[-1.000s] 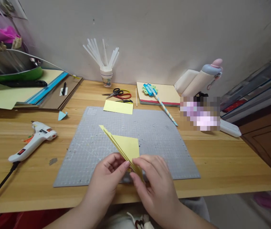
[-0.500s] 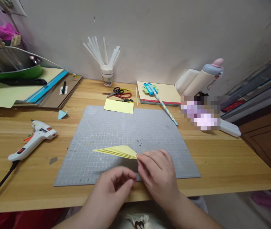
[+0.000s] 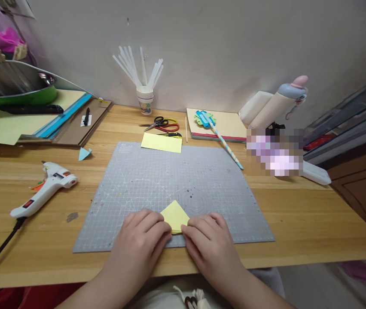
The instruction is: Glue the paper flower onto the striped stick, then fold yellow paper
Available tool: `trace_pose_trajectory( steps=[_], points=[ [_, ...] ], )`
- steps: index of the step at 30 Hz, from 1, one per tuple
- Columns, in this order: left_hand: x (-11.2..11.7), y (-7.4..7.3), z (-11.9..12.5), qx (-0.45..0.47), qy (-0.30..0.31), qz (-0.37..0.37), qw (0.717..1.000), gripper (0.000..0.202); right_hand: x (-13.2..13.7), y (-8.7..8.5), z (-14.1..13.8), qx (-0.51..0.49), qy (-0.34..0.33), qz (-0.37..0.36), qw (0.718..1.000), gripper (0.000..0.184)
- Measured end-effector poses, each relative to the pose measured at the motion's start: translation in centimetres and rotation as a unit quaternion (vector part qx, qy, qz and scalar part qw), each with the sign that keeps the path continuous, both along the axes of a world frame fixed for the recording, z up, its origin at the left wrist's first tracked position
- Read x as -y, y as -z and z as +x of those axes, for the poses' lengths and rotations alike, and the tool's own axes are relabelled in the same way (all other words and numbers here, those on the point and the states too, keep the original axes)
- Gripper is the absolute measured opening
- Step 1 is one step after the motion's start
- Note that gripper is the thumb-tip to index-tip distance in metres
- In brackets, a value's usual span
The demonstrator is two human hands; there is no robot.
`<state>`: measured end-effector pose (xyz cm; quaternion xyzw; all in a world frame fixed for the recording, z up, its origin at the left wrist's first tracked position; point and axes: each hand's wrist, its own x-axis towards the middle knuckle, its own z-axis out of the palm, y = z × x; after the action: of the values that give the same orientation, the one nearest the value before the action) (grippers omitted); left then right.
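Between my two hands is a folded piece of yellow paper, a layered triangle with its point facing away from me. My left hand grips its left corner, and my right hand pinches its right corner. Both corners are hidden under the fingers. The paper is over the near edge of a grey cutting mat. A flat yellow paper rectangle lies at the mat's far edge, with a cutter knife just behind it.
Scissors lie beyond the mat, before a paper cup of white straws. A striped paper stick leans on a notebook to the right. On the left are a corded glue gun and a blue paper scrap.
My left hand has moved from beside the paper onto its left corner. The paper has come nearer, and its long side now lies between both hands.
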<state>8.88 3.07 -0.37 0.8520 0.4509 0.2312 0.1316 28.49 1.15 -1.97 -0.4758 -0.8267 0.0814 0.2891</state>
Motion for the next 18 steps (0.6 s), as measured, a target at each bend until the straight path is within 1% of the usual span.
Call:
trace_pose_trajectory(
  steps=[4, 7, 10, 14, 18],
  points=[
    [0.0, 0.1, 0.2, -0.013, -0.006, 0.002, 1.000, 0.017, 0.0, -0.6, -0.2, -0.006, 0.002, -0.027, 1.000, 0.017],
    [0.1, 0.2, 0.4, -0.022, -0.016, -0.010, 1.000, 0.015, 0.0, -1.2, -0.7, -0.014, -0.001, -0.063, 0.998, 0.016],
    [0.2, 0.2, 0.5, -0.021, -0.027, -0.007, 0.999, 0.013, -0.1, -1.3, -1.3, -0.020, -0.003, -0.085, 0.996, 0.015],
    [0.3, 0.3, 0.6, -0.017, -0.033, -0.001, 0.999, 0.013, -0.3, -1.1, -1.9, -0.009, 0.013, -0.098, 0.995, 0.015],
    [0.3, 0.3, 0.6, -0.030, -0.047, 0.004, 0.998, 0.012, -0.5, -0.9, -2.1, 0.008, 0.018, -0.082, 0.996, 0.017]
  ],
)
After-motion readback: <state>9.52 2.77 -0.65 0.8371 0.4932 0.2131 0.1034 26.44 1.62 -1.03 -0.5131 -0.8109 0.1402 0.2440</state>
